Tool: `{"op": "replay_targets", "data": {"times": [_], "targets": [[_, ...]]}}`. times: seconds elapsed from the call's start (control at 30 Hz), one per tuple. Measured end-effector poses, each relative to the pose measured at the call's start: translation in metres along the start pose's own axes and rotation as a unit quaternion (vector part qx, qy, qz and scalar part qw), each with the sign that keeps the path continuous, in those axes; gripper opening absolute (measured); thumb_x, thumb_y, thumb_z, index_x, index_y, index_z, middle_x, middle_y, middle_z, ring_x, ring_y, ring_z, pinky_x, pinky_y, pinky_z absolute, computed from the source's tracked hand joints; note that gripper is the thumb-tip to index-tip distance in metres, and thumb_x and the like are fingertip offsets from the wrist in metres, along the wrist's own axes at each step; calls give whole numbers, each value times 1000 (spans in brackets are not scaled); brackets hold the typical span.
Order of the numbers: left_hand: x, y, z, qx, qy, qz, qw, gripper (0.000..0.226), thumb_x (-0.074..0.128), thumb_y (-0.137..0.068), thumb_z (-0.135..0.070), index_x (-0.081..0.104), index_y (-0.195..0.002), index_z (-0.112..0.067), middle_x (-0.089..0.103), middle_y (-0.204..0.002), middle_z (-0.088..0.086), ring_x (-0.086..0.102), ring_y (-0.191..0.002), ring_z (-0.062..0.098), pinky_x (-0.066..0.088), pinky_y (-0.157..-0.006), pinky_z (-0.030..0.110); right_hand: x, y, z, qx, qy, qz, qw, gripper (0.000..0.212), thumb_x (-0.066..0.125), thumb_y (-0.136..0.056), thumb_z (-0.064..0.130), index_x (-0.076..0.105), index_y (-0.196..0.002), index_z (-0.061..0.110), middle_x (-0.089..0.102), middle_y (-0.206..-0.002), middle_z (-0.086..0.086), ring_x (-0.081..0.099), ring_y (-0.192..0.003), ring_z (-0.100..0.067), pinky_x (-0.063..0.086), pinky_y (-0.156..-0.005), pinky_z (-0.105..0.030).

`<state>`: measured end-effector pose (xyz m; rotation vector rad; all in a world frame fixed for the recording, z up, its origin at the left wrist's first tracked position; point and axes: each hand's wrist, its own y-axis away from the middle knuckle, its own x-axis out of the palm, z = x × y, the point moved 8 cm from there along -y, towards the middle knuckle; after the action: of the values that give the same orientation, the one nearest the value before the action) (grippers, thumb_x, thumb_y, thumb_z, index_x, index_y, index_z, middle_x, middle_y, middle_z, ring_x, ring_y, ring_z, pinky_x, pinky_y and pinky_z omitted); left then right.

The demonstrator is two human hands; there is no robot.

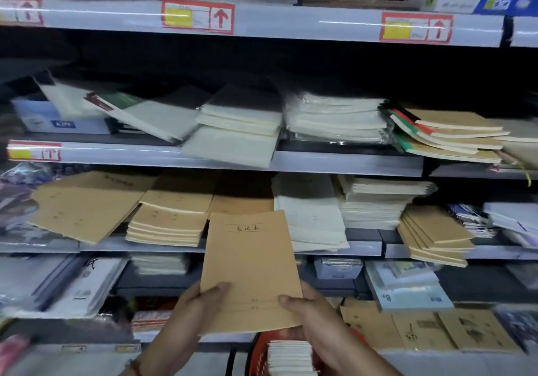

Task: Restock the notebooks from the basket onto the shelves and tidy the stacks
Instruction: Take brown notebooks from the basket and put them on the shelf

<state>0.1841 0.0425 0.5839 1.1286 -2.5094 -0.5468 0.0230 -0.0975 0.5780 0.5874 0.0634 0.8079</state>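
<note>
I hold a brown kraft notebook (250,268) upright in front of the shelves, its handwritten title facing me. My left hand (198,305) grips its lower left corner, thumb on the cover. My right hand (311,311) grips the lower right corner the same way. Below my hands a red basket (257,355) holds a stack of white-edged notebooks (289,356). On the shelf (145,244) just behind the held notebook lie brown notebook stacks (171,215), some skewed, and a leaning white stack (311,215).
The shelf above carries untidy white and wrapped notebook stacks (334,119) and brown ones with coloured spines (448,134). Another brown stack (433,236) overhangs at the right. Lower shelves hold packs of paper (407,285) and patterned brown notebooks (431,329).
</note>
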Motion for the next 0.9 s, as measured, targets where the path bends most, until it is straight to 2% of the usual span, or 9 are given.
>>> {"op": "replay_targets", "data": {"times": [0.1, 0.2, 0.3, 0.47, 0.6, 0.67, 0.77, 0.83, 0.9], "targets": [[-19, -10, -17, 11, -24, 34, 999, 19, 67, -93, -21, 71, -110, -14, 77, -93, 1, 71, -87, 24, 52, -68, 34, 19, -12, 7, -6, -23, -18, 1000, 25, 63, -96, 13, 64, -119, 23, 73, -114, -6, 66, -106, -28, 53, -60, -31], [-35, -26, -33, 24, -82, 82, 993, 27, 70, -90, -25, 66, -117, -20, 74, -87, 3, 66, -72, 25, 40, -50, 27, 35, -28, 19, -14, -42, -35, 998, 25, 62, -97, 14, 64, -121, 21, 72, -115, -6, 65, -108, -27, 53, -60, -29], [-48, -51, -55, 38, -94, 80, 992, 26, 69, -91, -24, 64, -117, -23, 75, -97, 6, 64, -66, 24, 37, -48, 25, 47, -52, 37, -23, -59, -56, 996, 23, 61, -98, 11, 64, -120, 17, 70, -112, -7, 64, -100, -24, 53, -58, -27], [-47, -117, -95, 97, -134, 50, 985, 22, 65, -95, -20, 65, -116, -13, 70, -79, -2, 58, -55, 11, 38, -41, 21, 58, -105, 76, -28, -73, -95, 992, 22, 59, -98, 9, 60, -120, 8, 66, -110, -9, 63, -89, -20, 55, -55, -24], [-31, -166, -122, 134, -160, 22, 978, 14, 62, -97, -16, 64, -110, -11, 67, -88, 2, 52, -43, 5, 35, -38, 17, 53, -148, 103, -18, -136, -147, 980, 14, 56, -98, 1, 58, -112, 6, 63, -113, -13, 60, -77, -20, 50, -47, -21], [-26, -185, -130, 146, -173, 2, 974, 18, 63, -97, -18, 61, -114, -14, 67, -92, 1, 52, -45, 7, 36, -38, 17, 47, -165, 113, -31, -136, -174, 975, 31, 56, -96, -4, 54, -126, 5, 60, -117, -13, 63, -81, -22, 53, -53, -22], [-29, -202, -133, 173, -233, -37, 956, 43, 62, -97, -18, 51, -138, -18, 70, -89, -4, 58, -53, 17, 42, -44, 19, 38, -184, 122, -81, -55, -199, 975, 62, 61, -88, -11, 45, -143, 14, 55, -130, -11, 66, -106, -30, 58, -78, -29], [-30, -206, -137, 221, -326, -61, 917, 34, 60, -96, -24, 59, -130, -22, 75, -100, 6, 65, -68, 25, 49, -60, 25, 39, -190, 128, -126, 60, -195, 971, 67, 67, -83, -10, 49, -142, 16, 59, -131, -8, 63, -115, -27, 53, -96, -32], [-26, -207, -138, 250, -405, -65, 877, 32, 57, -97, -30, 64, -127, -20, 70, -121, 9, 66, -100, 29, 50, -84, 29, 40, -191, 134, -157, 189, -199, 949, 58, 71, -84, -2, 56, -137, 16, 60, -129, -2, 60, -113, -18, 45, -96, -21]]}}
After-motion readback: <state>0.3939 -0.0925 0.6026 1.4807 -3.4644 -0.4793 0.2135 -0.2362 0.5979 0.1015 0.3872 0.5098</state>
